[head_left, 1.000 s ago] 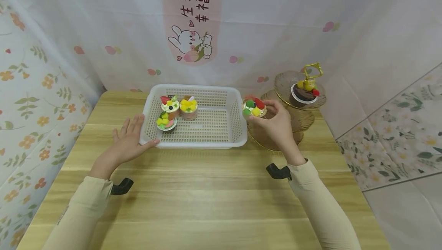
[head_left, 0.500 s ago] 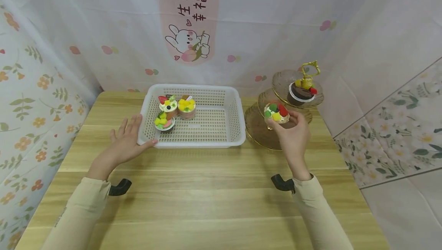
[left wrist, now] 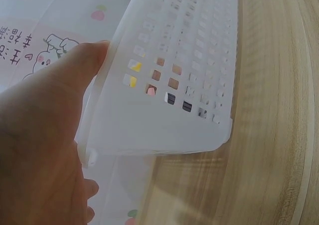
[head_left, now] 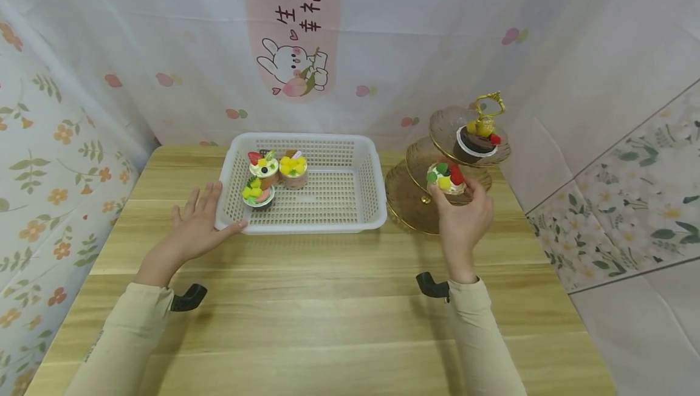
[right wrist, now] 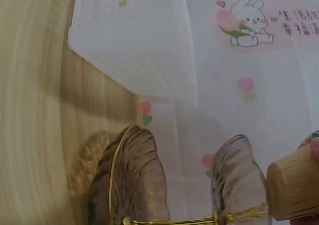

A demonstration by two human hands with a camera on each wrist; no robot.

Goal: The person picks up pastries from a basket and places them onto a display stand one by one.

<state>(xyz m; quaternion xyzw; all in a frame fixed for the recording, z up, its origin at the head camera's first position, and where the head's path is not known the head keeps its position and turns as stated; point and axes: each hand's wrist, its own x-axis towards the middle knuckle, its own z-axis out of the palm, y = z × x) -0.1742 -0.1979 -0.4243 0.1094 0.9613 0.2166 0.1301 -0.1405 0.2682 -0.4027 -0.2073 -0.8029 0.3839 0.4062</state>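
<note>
My right hand (head_left: 465, 214) pinches a cupcake (head_left: 449, 182) topped with cream, red and yellow fruit and green pieces. It is at the middle tier of a three-tier cake stand (head_left: 404, 201) with gold rims. From the right wrist, the cupcake's tan cup (right wrist: 291, 182) shows right beside that tier. A chocolate cupcake (head_left: 474, 144) with a white-edged wrapper sits on the top tier. My left hand (head_left: 194, 226) rests at the near left corner of a white mesh basket (head_left: 306, 230), fingers extended along its side. The left wrist view shows the thumb (left wrist: 92, 55) on the rim.
Inside the basket's left part stand three fruit-topped cups: one with a strawberry (head_left: 265, 168), one yellow-topped (head_left: 294, 170) and one in a dark cup (head_left: 259, 194). A printed curtain (head_left: 208, 50) hangs right behind the wooden table (head_left: 306, 323).
My right hand has carried the cupcake from beside the basket's right rim rightward to the stand's middle tier. My left hand has stayed on the basket corner.
</note>
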